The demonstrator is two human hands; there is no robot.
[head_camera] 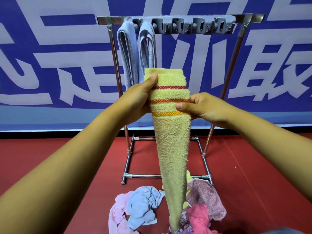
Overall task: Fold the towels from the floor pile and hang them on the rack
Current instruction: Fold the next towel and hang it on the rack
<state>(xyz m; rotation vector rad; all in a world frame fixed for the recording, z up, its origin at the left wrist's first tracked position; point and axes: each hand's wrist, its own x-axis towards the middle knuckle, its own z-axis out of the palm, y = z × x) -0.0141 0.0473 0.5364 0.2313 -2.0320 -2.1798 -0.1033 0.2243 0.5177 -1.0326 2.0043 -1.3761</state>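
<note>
A yellow towel [172, 141] with red, orange and yellow stripes hangs folded into a long narrow strip in front of me. My left hand [140, 97] grips its upper left edge, thumb on the front near the top. My right hand [200, 107] pinches its right edge at the stripes. Behind it stands the metal rack [168, 18], whose grey hook strip [194, 26] carries two folded blue-grey towels [136, 53] at the left. The floor pile [152, 208] of pink, blue and patterned towels lies below the yellow one.
The red floor [59, 157] spreads to both sides of the rack's base frame [143, 175]. A blue banner wall [50, 56] with large white characters stands right behind the rack. Most hooks to the right of the hung towels are bare.
</note>
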